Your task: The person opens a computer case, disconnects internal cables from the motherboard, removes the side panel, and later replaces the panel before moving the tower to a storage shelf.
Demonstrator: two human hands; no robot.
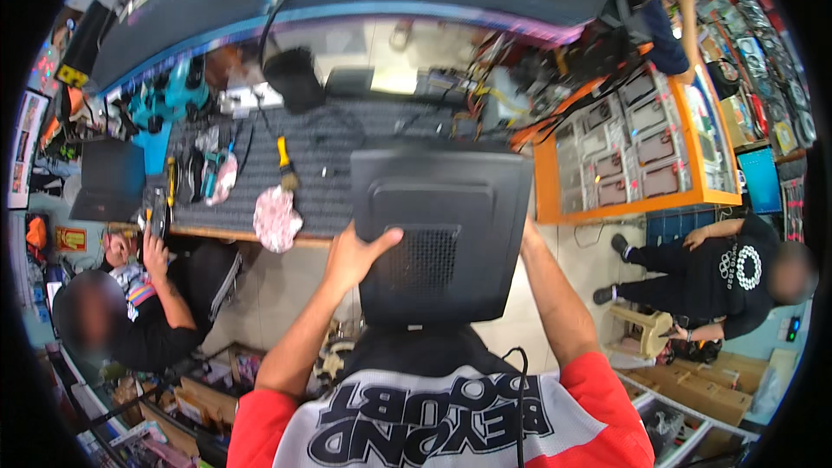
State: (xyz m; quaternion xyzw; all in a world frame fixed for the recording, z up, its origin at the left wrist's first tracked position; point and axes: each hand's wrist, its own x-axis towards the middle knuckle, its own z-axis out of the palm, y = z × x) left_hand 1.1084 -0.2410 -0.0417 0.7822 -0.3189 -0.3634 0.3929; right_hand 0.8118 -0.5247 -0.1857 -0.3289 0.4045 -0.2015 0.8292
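Behind, a cluttered repair table [347, 199] is waiting. A black computer case [442, 234] is being held up by the left hand [355, 256]; the right hand's grip is hidden. It is probably being carried, needing steady lowering.

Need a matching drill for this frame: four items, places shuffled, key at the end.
Items:
1. black computer case
2. left hand
3. pink cloth
4. yellow-handled brush

Places:
A. lying on the dark bench mat
B. at the bench's front edge
C. on the case's left side
D. held up between both hands

Pairs: 1-D, 2-C, 3-B, 4-A
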